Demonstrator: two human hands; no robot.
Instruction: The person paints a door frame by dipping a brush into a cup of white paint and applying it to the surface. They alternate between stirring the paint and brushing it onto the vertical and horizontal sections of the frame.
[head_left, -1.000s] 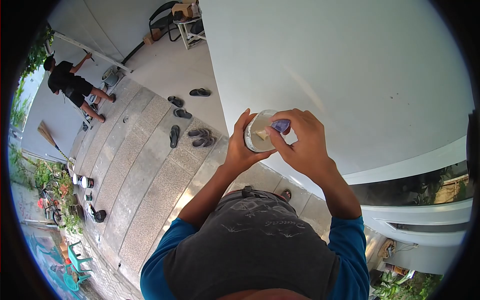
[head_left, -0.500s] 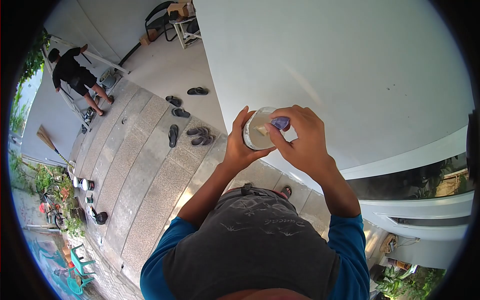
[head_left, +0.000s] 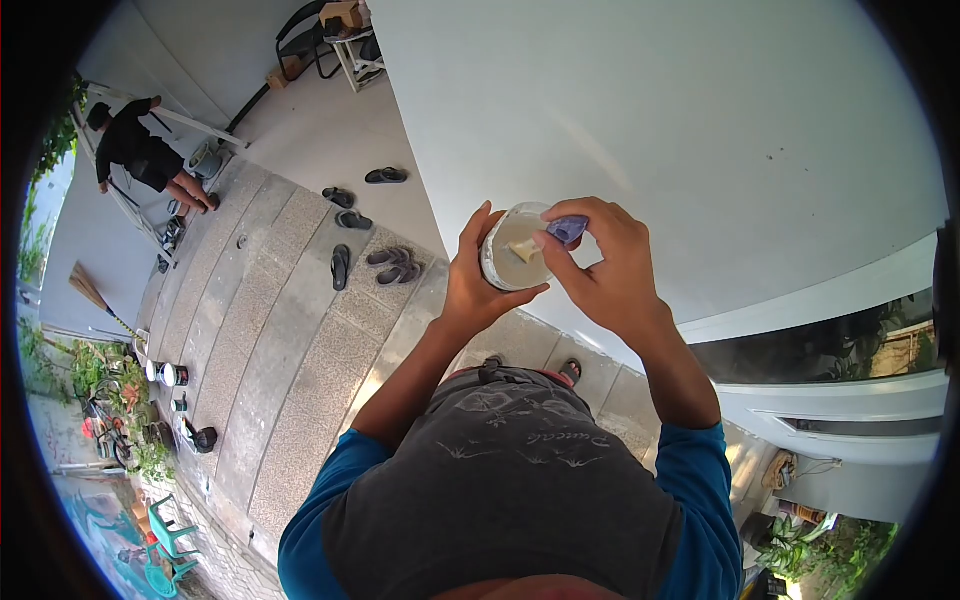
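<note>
My left hand (head_left: 474, 285) is wrapped around a small white tub (head_left: 488, 262), thumb low along its near side and fingers on the far left side. Pale, whitish liquid lies inside the tub, and smears mark its rim. My right hand (head_left: 612, 262) pinches the purple handle of a paintbrush (head_left: 567, 231) between thumb and fingers at the tub's right rim. The brush's pale yellowish bristles point down into the tub, over the liquid. Both hands are held in front of my chest, close to a light grey wall (head_left: 640, 110).
A person (head_left: 143, 150) in black stands at the far left by a white frame (head_left: 185, 120). Several sandals (head_left: 341, 267) lie on the paved floor (head_left: 290, 330). Paint buckets (head_left: 175, 375), a broom (head_left: 88, 285), plants and green chairs (head_left: 170, 530) line the left side.
My view has shifted slightly. The tub and both hands sit a little higher and further left in view, and the brush handle is tilted a bit differently. Both holds are kept.
</note>
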